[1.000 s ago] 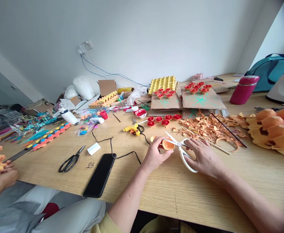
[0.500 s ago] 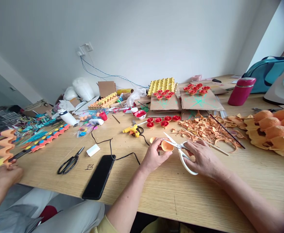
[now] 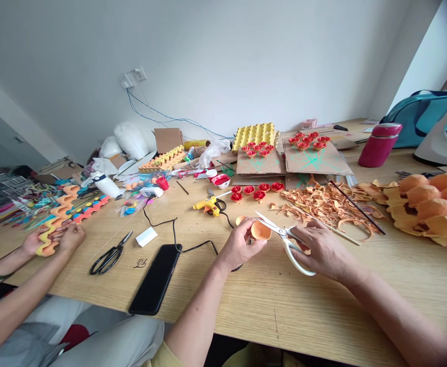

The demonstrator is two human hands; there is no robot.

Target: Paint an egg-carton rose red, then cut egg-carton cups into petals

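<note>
My left hand (image 3: 239, 246) is closed around a small orange egg-carton cup (image 3: 260, 230), holding it just above the wooden table (image 3: 322, 300). My right hand (image 3: 322, 250) grips white-handled scissors (image 3: 284, 239), whose blades are closed and reach the cup's top edge. Orange paper trimmings (image 3: 322, 201) lie in a heap just beyond my right hand. Three red paper roses (image 3: 254, 189) sit in a row behind the cup.
A yellow glue gun (image 3: 210, 204) with a black cord, a black phone (image 3: 155, 278) and black scissors (image 3: 110, 253) lie to the left. An orange egg tray (image 3: 429, 204) is at right, a magenta flask (image 3: 379, 143) behind. Another person's hands (image 3: 55, 239) hold zigzag foam at far left.
The scissor blades have closed on the cup's rim and my left hand has turned the cup slightly. The other person's hands have moved up onto the table with the zigzag foam.
</note>
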